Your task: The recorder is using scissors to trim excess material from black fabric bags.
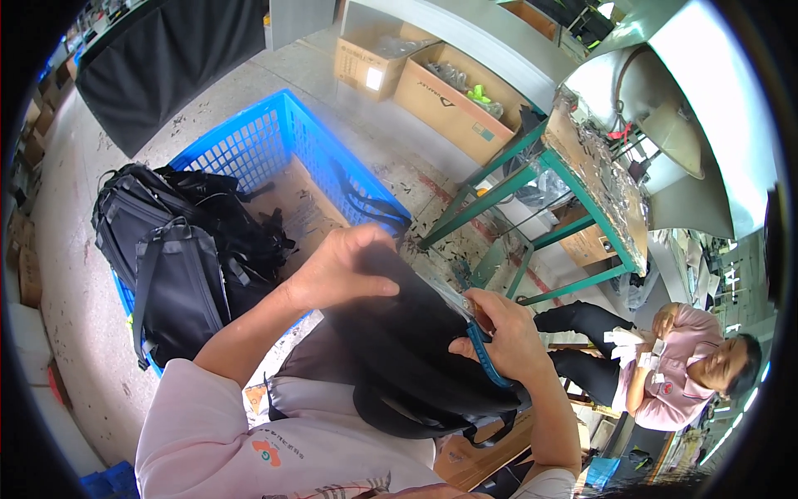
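A black backpack (399, 333) lies across my lap, blurred in places, with a strap loop hanging at its lower right. My left hand (349, 270) is closed over its upper left edge, the thumb on the near face and the other fingers partly hidden. On the right side of the bag, my right hand (511, 333) is wrapped round a curved, blue-handled tool (484, 353). It looks like scissors or snips, but its working end is too blurred to tell. The tool lies close against the bag's fabric.
Several black backpacks (179, 258) are heaped in a blue plastic crate (287, 125) to the left. Cardboard boxes (449, 108) stand at the back. A green-framed table (573, 187) is at the right. A seated co-worker (665, 366) in pink holds pale pieces. Dark scraps litter the floor.
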A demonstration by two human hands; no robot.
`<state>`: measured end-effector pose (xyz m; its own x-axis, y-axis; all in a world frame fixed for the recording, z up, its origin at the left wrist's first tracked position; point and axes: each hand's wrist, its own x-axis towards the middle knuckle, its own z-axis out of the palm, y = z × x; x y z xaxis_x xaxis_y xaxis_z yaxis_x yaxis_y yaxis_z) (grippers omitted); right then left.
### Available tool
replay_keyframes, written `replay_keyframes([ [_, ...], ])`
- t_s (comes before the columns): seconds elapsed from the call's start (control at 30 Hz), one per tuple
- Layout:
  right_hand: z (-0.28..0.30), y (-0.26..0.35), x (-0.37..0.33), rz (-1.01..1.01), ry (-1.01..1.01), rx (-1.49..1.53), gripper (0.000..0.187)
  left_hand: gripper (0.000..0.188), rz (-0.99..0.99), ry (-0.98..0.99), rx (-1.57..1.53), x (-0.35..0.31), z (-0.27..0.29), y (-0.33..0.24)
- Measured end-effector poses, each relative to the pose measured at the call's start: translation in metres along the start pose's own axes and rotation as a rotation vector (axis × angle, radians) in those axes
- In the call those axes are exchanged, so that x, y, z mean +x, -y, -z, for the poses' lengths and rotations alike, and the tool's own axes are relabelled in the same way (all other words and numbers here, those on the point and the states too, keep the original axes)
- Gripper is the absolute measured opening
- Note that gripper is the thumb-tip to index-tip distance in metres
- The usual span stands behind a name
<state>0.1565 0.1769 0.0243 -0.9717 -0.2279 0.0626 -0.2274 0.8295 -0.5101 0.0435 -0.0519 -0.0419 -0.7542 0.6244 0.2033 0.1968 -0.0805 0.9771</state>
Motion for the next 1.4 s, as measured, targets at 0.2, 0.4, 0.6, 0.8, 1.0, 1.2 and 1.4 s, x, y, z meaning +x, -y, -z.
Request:
replay_keyframes([
  [0.2,0.022,0.011,0.005,-0.051,0.028,-0.030,0.054,0.035,-0.084,0.064,0.086,0.010,-0.021,-0.020],
  [0.4,0.014,-0.011,-0.019,0.020,-0.012,0.123,0.058,0.032,-0.115,-0.026,0.028,0.015,-0.039,-0.022],
  [0.6,0.001,-0.005,-0.089,-0.112,-0.346,0.153,0.048,0.041,-0.133,0.138,-0.200,0.024,-0.076,-0.038],
  [0.8,0.029,0.029,-0.230,-0.528,-0.798,0.186,0.042,0.039,-0.377,0.083,0.038,0.035,-0.089,-0.034],
  [1.0,0.068,0.139,-0.399,-1.054,-1.544,-0.287,0.055,0.028,-0.078,0.244,0.107,0.048,-0.098,0.026],
  [1.2,0.067,0.176,-0.500,-1.669,-1.369,-0.709,0.047,0.029,0.048,0.193,0.299,0.044,-0.078,0.082],
  [1.4,-0.020,0.113,-0.505,-1.758,-1.290,-0.925,0.028,0.032,0.099,0.130,0.429,0.035,-0.051,0.121],
])
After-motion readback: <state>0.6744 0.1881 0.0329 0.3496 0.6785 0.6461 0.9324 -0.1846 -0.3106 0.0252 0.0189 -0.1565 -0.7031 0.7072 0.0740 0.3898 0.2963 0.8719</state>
